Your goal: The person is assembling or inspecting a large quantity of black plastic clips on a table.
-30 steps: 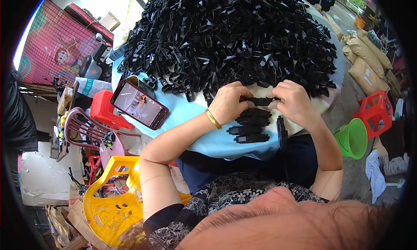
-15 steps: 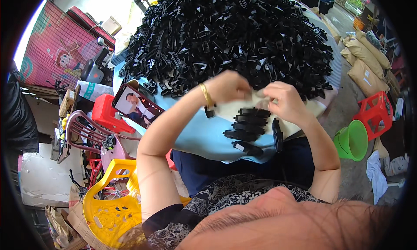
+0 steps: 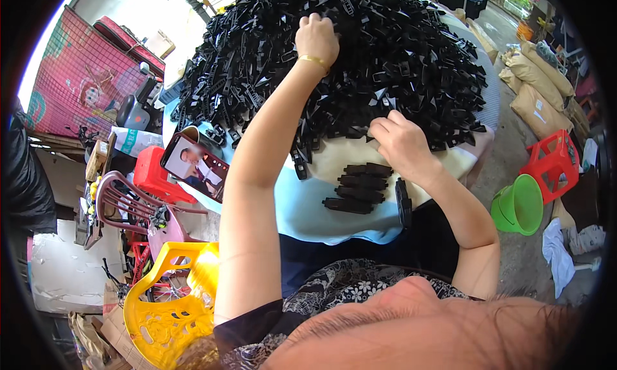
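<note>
I'm looking down at the big heap of black plastic pieces [image 3: 360, 61], and everything sits around it. The left hand [image 3: 316, 39] is stretched far out on top of the heap, fingers curled down and closed into the pieces; from here I cannot tell whether it has actually got hold of one. A gold bracelet [image 3: 313, 61] sits on that wrist, just on my side of the hand.

The right hand [image 3: 396, 142] is at the near edge of the heap, fingers bent narrow and pressed against the pieces at the rim; whether something is pinched between them I can't make out.

Just nearer than the heap, below the right hand, a short neat stack of black pieces [image 3: 355, 187] lies flat in rows on the light blue cloth [image 3: 302, 209], touching one another. One long black piece [image 3: 403, 202] lies alone beside that stack, on its right.

Left of the heap, at the cloth's edge, a phone [image 3: 193, 166] with a lit screen is propped up. Further left of the heap stands a red stool [image 3: 154, 174]. Well right of the heap, on the ground, there's a green bucket [image 3: 519, 205] beside a red crate [image 3: 554, 164].
</note>
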